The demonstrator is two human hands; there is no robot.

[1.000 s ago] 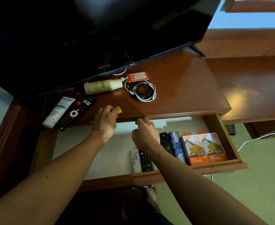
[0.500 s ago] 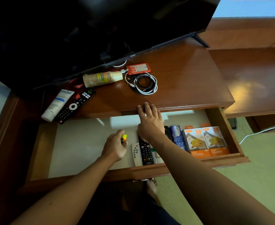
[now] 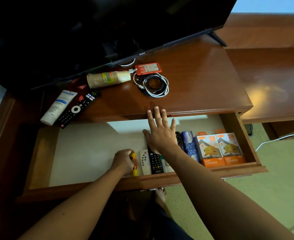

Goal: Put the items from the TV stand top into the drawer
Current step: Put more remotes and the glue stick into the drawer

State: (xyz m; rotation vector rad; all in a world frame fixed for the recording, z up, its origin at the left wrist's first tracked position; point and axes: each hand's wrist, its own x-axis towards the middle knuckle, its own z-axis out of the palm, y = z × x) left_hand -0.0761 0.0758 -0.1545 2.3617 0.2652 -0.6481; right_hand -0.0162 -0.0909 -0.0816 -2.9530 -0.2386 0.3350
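dark television [image 3: 108, 23], green carpet [image 3: 272, 170], white cable [image 3: 279, 138] on floor

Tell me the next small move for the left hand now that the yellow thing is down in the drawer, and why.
Probably let go. The left hand holds the yellow item low in the drawer, beside the white remote. The right hand is open, reaching toward the stand top, where the cables lie nearest.

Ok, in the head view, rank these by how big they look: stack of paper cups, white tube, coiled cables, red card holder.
Largest to smallest as they appear:
1. White tube
2. Stack of paper cups and coiled cables: too alike to separate
3. Red card holder, farthest back, so somewhat shrunk by distance
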